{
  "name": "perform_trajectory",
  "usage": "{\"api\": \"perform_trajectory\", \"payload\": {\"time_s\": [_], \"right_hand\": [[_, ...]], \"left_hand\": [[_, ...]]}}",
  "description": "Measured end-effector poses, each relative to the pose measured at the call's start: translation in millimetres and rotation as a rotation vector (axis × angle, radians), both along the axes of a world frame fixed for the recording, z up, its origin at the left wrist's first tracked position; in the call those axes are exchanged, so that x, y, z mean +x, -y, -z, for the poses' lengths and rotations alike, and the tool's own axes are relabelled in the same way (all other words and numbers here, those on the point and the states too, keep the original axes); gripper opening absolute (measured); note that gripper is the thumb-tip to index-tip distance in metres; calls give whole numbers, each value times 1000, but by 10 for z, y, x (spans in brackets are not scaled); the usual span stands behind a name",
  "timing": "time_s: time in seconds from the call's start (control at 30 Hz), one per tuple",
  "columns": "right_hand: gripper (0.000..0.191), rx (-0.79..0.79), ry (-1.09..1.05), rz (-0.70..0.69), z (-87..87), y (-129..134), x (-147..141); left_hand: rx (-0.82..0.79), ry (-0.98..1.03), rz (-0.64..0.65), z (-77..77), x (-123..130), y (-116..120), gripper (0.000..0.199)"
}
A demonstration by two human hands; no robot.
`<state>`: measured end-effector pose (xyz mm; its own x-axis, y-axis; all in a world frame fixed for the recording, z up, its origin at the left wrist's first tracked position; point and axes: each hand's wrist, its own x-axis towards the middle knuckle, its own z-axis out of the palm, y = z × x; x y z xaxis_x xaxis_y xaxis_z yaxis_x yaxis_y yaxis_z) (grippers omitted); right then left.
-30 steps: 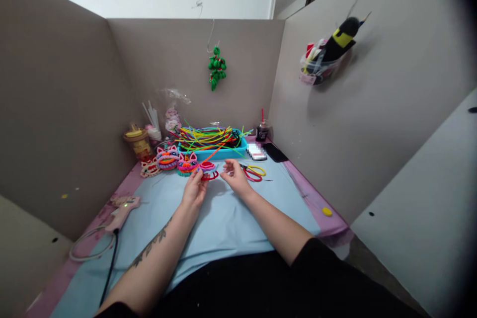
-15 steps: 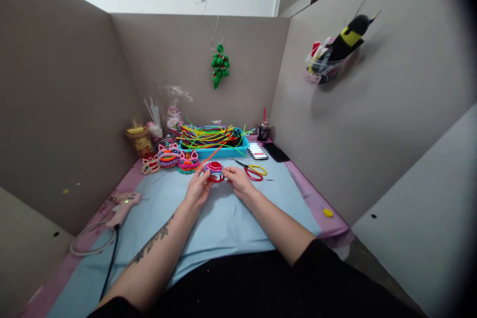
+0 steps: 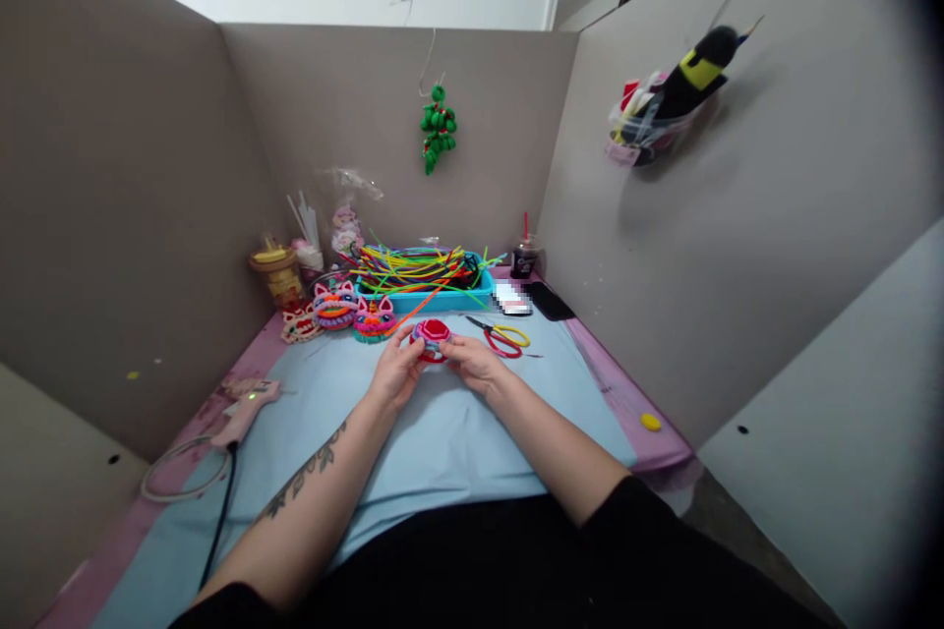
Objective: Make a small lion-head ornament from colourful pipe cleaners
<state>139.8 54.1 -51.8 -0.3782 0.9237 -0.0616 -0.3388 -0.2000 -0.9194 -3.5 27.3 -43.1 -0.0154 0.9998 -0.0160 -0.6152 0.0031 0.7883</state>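
Observation:
Between both hands, above the light blue cloth (image 3: 457, 442), is a small red and lilac pipe-cleaner piece (image 3: 433, 332) with a red loop on its underside. My left hand (image 3: 398, 369) grips its left side, thumb on the near edge. On the right side, my right hand (image 3: 473, 361) pinches it between thumb and fingers. Just beyond my right hand lie scissors (image 3: 503, 335) with red and yellow handles, blades apart. Finished-looking animal heads of fuzzy stems, one pink and teal (image 3: 375, 318) and one purple and orange (image 3: 335, 306), sit to the left behind my left hand.
A blue tray (image 3: 424, 300) heaped with colourful pipe cleaners stands at the back. Left on the table lies a pink glue gun (image 3: 249, 411) with its cable. A black phone-like slab (image 3: 550, 301) and a dark jar (image 3: 523, 260) are back right; a yellow disc (image 3: 650, 423) lies at right.
The red piece has tilted, its red top now turned more toward me, and both thumbs have moved in closer on it. The view has shifted slightly.

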Motion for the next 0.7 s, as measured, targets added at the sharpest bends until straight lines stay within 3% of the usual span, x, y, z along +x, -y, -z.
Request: {"api": "perform_trajectory", "payload": {"time_s": [0.4,0.7], "right_hand": [[39,96,-9,65,27,-42,-23],[37,94,78,139,42,-73,-15]], "left_hand": [[-46,-38,15,25,5,11,47],[-49,-72,-72,46,27,-23,57]]}}
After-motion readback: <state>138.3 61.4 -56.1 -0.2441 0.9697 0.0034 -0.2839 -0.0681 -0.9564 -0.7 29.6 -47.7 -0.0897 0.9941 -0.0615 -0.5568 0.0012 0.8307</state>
